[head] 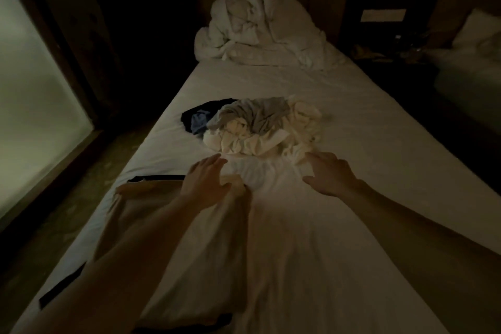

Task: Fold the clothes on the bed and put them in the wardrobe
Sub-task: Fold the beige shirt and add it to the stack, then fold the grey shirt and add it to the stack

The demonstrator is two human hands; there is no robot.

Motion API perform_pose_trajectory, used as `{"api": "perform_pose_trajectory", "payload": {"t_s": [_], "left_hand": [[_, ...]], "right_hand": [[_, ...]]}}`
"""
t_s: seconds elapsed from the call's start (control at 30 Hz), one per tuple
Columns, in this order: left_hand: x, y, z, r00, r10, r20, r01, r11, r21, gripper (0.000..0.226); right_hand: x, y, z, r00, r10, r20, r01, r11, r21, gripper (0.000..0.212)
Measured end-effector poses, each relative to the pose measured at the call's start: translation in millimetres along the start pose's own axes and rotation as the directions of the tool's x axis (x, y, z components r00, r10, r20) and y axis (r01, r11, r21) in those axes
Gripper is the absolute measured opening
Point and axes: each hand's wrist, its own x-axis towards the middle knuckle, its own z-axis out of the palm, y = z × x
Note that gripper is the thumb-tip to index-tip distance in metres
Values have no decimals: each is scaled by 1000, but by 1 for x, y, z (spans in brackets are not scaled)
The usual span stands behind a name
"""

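A heap of unfolded clothes point(260, 127), cream, grey, blue and black, lies in the middle of the white bed point(352, 122). In front of it a white garment point(273, 214) is spread flat towards me, its gathered waistband at the far end. My left hand point(207, 180) hovers over the garment's upper left corner with fingers spread, holding nothing. My right hand point(329, 173) reaches to the upper right corner, fingers apart and empty. A tan garment point(151, 219) lies under my left forearm, on top of a black piece point(156, 178).
A crumpled white duvet point(260, 27) is piled at the head of the bed. A large frosted pane point(35, 116) stands to the left beyond a strip of floor. A second bed point(471, 68) and a dark nightstand point(393, 59) are on the right. The room is dim.
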Motion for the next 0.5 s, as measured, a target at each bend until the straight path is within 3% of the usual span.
{"api": "perform_pose_trajectory", "payload": {"t_s": [0.2,0.5], "left_hand": [[52,38,37,999,-39,-35,40,999,36,71],[153,24,93,980,-195,-42,178,950,-258,68]], "right_hand": [[51,25,9,1000,-2,-11,2,999,-41,72],[185,1,29,981,-129,-148,135,990,35,61]]}}
